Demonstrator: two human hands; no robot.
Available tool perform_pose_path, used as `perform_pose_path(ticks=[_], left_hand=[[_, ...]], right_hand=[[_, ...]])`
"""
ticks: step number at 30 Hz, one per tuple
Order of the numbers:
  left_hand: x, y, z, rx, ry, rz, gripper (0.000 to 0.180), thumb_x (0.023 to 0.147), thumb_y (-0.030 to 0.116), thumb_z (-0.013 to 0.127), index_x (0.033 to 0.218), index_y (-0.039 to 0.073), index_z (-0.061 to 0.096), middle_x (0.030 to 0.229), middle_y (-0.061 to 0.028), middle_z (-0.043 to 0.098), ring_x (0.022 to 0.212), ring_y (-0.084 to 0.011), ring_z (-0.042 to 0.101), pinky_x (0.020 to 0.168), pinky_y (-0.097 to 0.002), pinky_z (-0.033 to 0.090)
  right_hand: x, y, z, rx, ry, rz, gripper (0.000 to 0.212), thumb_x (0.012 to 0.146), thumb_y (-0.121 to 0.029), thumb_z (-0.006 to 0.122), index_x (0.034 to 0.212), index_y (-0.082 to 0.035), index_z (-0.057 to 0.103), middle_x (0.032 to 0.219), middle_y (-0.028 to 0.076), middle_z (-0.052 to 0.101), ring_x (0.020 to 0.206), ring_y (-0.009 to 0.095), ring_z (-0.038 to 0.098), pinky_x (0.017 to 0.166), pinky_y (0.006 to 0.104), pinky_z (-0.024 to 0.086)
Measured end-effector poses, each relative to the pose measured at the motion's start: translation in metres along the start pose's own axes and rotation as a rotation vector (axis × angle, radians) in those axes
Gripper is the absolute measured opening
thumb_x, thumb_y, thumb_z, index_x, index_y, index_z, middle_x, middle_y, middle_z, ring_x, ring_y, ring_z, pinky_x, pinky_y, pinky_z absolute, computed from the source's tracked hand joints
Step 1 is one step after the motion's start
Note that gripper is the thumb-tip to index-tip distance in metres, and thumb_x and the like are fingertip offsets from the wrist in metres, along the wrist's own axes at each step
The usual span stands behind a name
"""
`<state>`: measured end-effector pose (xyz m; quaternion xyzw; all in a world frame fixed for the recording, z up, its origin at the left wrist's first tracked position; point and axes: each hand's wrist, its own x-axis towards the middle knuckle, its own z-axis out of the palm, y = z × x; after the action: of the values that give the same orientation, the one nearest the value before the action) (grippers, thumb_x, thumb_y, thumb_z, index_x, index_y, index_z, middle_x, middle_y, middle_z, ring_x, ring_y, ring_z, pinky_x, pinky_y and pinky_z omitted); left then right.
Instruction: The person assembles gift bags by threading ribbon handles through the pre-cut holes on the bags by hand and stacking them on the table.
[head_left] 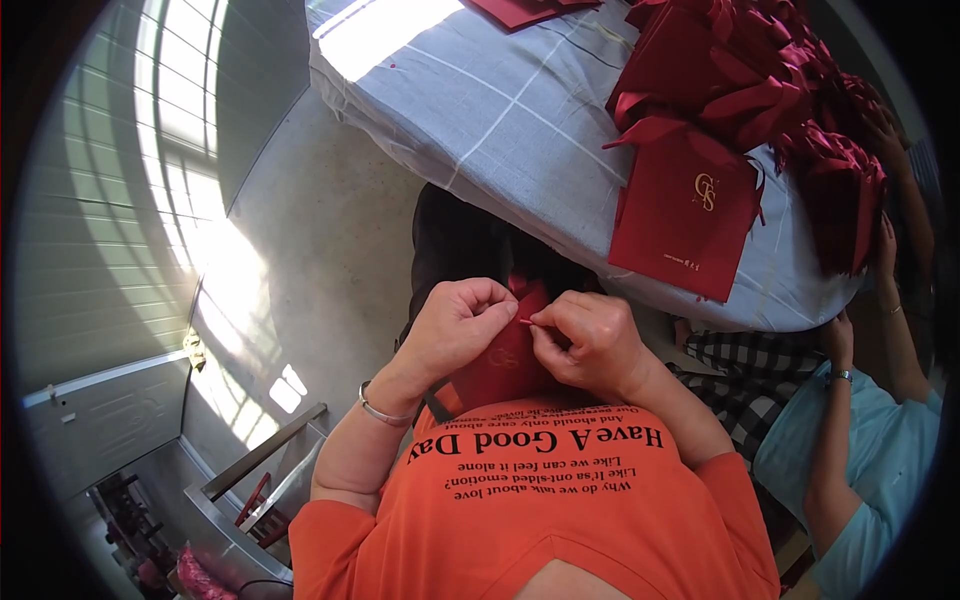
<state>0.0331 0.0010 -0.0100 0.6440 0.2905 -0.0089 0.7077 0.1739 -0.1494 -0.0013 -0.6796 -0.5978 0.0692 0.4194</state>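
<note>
A dark red paper gift bag [503, 368] with gold lettering rests on my lap, close against my orange shirt. A glossy red ribbon [531, 297] stands at its upper edge, between my hands. My left hand [462, 322], wearing a metal bangle, is closed in a pinch at the ribbon's left side. Thumb and forefinger of my right hand [592, 338] pinch a thin red end of the ribbon. My hands partly cover the bag's upper corners.
A table [500, 110] with a grey-blue checked cloth curves ahead. Finished-looking red gift bags [686, 215] with ribbons pile up on its right side. A co-worker in a light blue top [815, 450] sits at my right, arms by the table edge. A metal-framed stand [265, 470] is at lower left.
</note>
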Motion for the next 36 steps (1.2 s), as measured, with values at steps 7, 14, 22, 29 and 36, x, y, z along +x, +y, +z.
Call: perform_pose_path(ticks=[7, 14, 22, 29, 36], left_hand=[[-0.004, 0.014, 0.001, 0.134, 0.033, 0.018, 0.012, 0.093, 0.008, 0.062, 0.093, -0.003, 0.069, 0.076, 0.0017, 0.066, 0.070, -0.0023, 0.056, 0.062, -0.0207, 0.047], [-0.002, 0.007, 0.005, 0.307, 0.083, 0.169, 0.016, 0.090, 0.010, 0.064, 0.090, -0.004, 0.070, 0.077, -0.0025, 0.069, 0.070, -0.0072, 0.059, 0.064, -0.0258, 0.050], [-0.007, -0.011, 0.005, 0.160, 0.126, 0.203, 0.013, 0.093, 0.005, 0.062, 0.091, -0.006, 0.069, 0.076, -0.0017, 0.068, 0.068, -0.0053, 0.057, 0.062, -0.0223, 0.048], [-0.010, -0.003, 0.009, 0.101, 0.097, 0.210, 0.012, 0.093, 0.004, 0.063, 0.092, -0.006, 0.069, 0.077, -0.0008, 0.067, 0.069, -0.0043, 0.057, 0.062, -0.0202, 0.047], [-0.015, 0.002, 0.012, 0.052, 0.076, 0.249, 0.011, 0.094, 0.002, 0.061, 0.095, -0.006, 0.069, 0.081, -0.0018, 0.068, 0.072, -0.0055, 0.059, 0.066, -0.0197, 0.048]], right_hand=[[0.007, -0.009, 0.001, -0.160, -0.093, 0.070, 0.010, 0.071, -0.006, 0.071, 0.072, -0.004, 0.062, 0.067, 0.012, 0.062, 0.057, 0.030, 0.063, 0.053, 0.0382, 0.052], [0.012, -0.019, 0.017, -0.279, -0.366, 0.173, 0.015, 0.074, -0.016, 0.061, 0.072, -0.002, 0.065, 0.070, 0.020, 0.065, 0.059, 0.032, 0.067, 0.051, 0.0433, 0.054], [0.020, -0.039, 0.004, -0.307, -0.366, 0.257, 0.014, 0.073, -0.010, 0.063, 0.081, -0.002, 0.069, 0.081, 0.018, 0.070, 0.077, 0.034, 0.070, 0.065, 0.0437, 0.056], [-0.003, -0.018, 0.012, -0.176, -0.043, 0.074, 0.009, 0.074, -0.008, 0.062, 0.077, 0.000, 0.066, 0.078, 0.020, 0.067, 0.071, 0.035, 0.068, 0.061, 0.0447, 0.054], [-0.007, -0.021, -0.004, -0.085, 0.057, 0.015, 0.015, 0.078, -0.015, 0.069, 0.083, -0.002, 0.064, 0.086, 0.014, 0.065, 0.080, 0.032, 0.066, 0.070, 0.0421, 0.054]])
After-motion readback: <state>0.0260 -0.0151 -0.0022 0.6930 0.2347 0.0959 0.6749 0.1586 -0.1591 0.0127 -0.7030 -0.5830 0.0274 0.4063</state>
